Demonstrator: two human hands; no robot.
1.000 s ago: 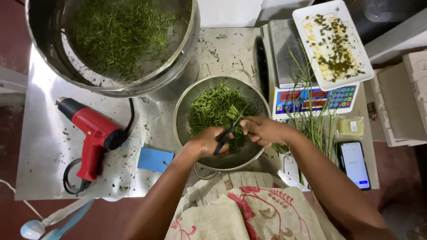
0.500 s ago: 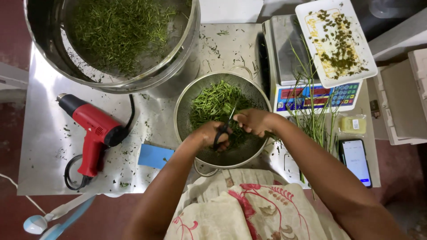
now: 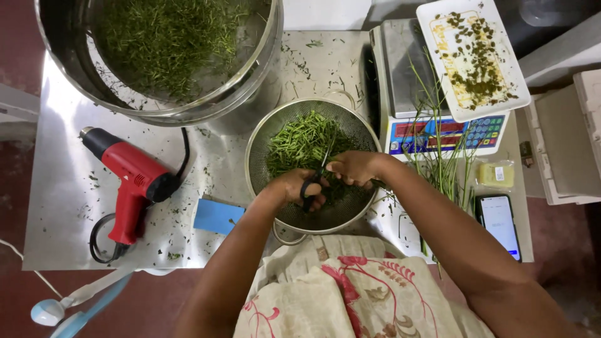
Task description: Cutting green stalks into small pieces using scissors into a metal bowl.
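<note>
Scissors (image 3: 311,183) with dark handles sat in the left hand (image 3: 294,188), whose fingers were curled through the loops and clamped on them, blades pointing away over a metal colander (image 3: 263,141). Just beside it, the right hand (image 3: 354,168) was closed in a pinch on a bunch of green stems (image 3: 350,186), held at the blades above the colander's near half. Cut green pieces (image 3: 300,141) lay heaped in the far half of the colander, which stood near the middle of a steel table (image 3: 62,219), close to its near edge. A floral cloth (image 3: 325,294) covered the person's lap below that edge.

On the table's near left part, a blue card (image 3: 216,216) lay flat just left of the colander, and a red heat gun (image 3: 131,178) with a black cord (image 3: 100,241) rested farther left. Toward the near right corner lay a phone (image 3: 501,222) with its screen lit, and a small yellow packet (image 3: 494,175) sat just beyond it. Long uncut green stalks (image 3: 441,156) lay between the colander and the phone, reaching over a weighing scale (image 3: 407,75) at the far right. A white rectangular tray (image 3: 516,81) of dark and yellowish bits rested tilted on the scale's far right side. At the far left corner stood a large steel drum (image 3: 75,81) with a sieve of fine chopped greens (image 3: 163,37). Green scraps dotted the table's surface. The floor (image 3: 19,300) around was dark red, with white furniture (image 3: 570,144) at the right.
</note>
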